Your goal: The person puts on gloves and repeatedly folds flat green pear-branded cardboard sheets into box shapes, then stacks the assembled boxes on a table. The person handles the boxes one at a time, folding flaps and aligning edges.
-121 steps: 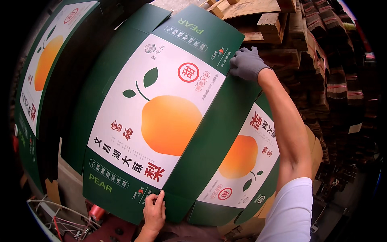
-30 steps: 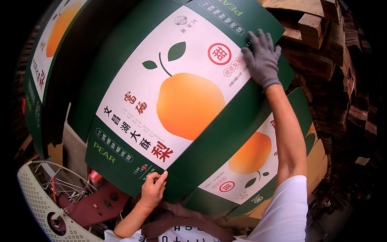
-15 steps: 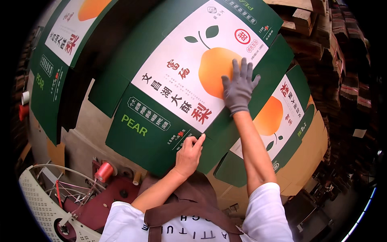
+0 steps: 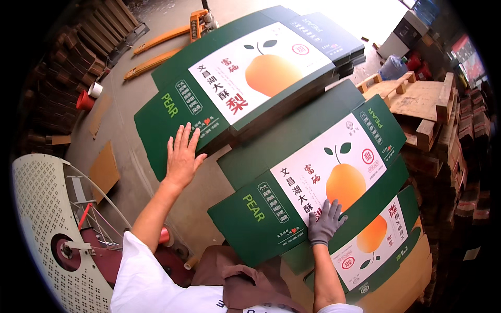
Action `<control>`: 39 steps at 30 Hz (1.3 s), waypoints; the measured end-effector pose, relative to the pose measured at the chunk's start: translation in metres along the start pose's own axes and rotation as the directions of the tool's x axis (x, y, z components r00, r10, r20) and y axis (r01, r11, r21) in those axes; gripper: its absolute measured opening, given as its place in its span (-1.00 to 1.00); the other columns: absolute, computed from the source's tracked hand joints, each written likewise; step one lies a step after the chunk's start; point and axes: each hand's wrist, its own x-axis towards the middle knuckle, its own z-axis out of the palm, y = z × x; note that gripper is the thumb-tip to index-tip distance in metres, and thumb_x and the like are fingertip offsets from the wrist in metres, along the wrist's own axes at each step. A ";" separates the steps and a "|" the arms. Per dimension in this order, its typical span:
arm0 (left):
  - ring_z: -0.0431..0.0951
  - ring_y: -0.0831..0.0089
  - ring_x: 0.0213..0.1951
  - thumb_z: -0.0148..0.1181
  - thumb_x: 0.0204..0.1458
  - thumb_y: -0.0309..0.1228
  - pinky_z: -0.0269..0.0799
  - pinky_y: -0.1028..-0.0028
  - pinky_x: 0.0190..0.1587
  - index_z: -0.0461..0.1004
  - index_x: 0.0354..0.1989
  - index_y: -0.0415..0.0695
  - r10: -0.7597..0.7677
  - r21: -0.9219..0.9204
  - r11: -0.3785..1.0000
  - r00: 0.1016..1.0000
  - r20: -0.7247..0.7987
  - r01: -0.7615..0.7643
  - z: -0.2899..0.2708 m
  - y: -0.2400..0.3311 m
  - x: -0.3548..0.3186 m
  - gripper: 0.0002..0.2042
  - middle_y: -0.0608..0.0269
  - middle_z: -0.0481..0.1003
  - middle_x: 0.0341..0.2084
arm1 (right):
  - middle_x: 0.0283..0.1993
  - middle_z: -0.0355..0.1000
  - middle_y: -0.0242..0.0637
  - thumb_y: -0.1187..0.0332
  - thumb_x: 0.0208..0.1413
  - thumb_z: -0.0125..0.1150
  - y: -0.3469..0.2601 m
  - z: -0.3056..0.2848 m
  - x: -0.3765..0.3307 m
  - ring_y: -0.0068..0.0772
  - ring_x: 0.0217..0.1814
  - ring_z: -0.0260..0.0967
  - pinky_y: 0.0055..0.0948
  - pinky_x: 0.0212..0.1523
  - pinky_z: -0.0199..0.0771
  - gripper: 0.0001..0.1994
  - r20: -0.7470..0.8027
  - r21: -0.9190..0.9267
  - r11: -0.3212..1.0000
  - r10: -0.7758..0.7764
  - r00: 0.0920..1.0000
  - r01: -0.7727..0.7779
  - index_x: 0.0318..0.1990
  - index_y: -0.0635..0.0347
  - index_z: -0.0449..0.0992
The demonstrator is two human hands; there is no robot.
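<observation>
A flat green and white carton blank (image 4: pixel 342 180) printed with an orange pear lies in front of me. My right hand (image 4: pixel 324 224), in a grey glove, rests on its lower edge with the fingers spread. Beyond it, to the left, a similar printed blank (image 4: pixel 271 75) tops a stack. My bare left hand (image 4: pixel 182 159) is stretched out, fingers apart, by the near corner of that stack; whether it touches the card I cannot tell. Partly under the front blank, at lower right, another printed blank (image 4: pixel 371 237) lies over plain brown cardboard (image 4: pixel 412 268).
A machine with a cream perforated guard (image 4: pixel 44 208) stands at lower left. Orange pallet-truck forks (image 4: pixel 156 44) lie on the floor beyond the stack. Wooden pallets (image 4: pixel 417 99) are piled at right. A red spool (image 4: pixel 84 100) and brown cardboard stacks (image 4: pixel 78 65) stand at left.
The view has swung, showing more of the far stack and floor. My left hand has left the front blank's near edge and reached out left. My gloved hand sits lower on the blank.
</observation>
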 end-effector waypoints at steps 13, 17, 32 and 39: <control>0.41 -0.06 0.13 0.14 -0.03 -0.55 0.49 0.27 0.05 0.30 0.20 -0.35 0.253 -0.005 0.967 0.959 0.125 -0.254 -0.061 0.032 -0.035 -0.47 -0.16 0.35 0.15 | 0.40 0.14 0.10 -0.09 0.23 0.07 -0.055 -0.006 0.042 0.08 0.43 0.12 -0.07 0.36 0.13 -0.25 -0.234 0.670 0.735 0.079 0.969 0.102 0.37 0.31 0.13; 0.43 -0.20 0.08 0.11 -0.04 -0.53 0.53 0.24 -0.01 0.32 0.19 -0.40 0.345 -0.065 0.938 0.930 0.127 -0.339 -0.078 0.102 -0.135 -0.47 -0.26 0.37 0.10 | 0.13 0.40 -0.07 0.09 0.22 0.20 -0.150 -0.099 0.061 -0.22 -0.02 0.44 -0.31 0.00 0.43 -0.38 0.286 0.892 -0.373 0.029 0.958 -0.255 0.26 0.37 0.23; 0.47 -0.29 0.00 0.09 0.05 -0.44 0.63 0.27 -0.22 0.39 0.15 -0.31 0.674 -0.323 0.722 0.727 0.128 -0.612 -0.011 0.191 -0.265 -0.55 -0.28 0.39 0.08 | -0.06 0.49 -0.16 0.40 0.26 0.12 0.031 0.033 -0.053 -0.27 -0.09 0.52 -0.29 -0.17 0.59 -0.68 0.233 0.921 -0.382 0.370 0.900 -0.081 0.11 0.32 0.36; 0.47 -0.01 -0.03 0.09 0.01 -0.49 0.60 0.32 -0.17 0.33 0.15 -0.30 0.687 -0.279 0.715 0.718 0.114 -0.640 0.007 0.249 -0.228 -0.54 -0.24 0.36 0.12 | -0.22 0.56 0.01 0.19 0.16 0.20 0.063 0.008 0.011 -0.17 -0.30 0.56 -0.24 -0.29 0.52 -0.59 0.115 0.987 0.061 0.397 0.911 -0.151 -0.07 0.45 0.50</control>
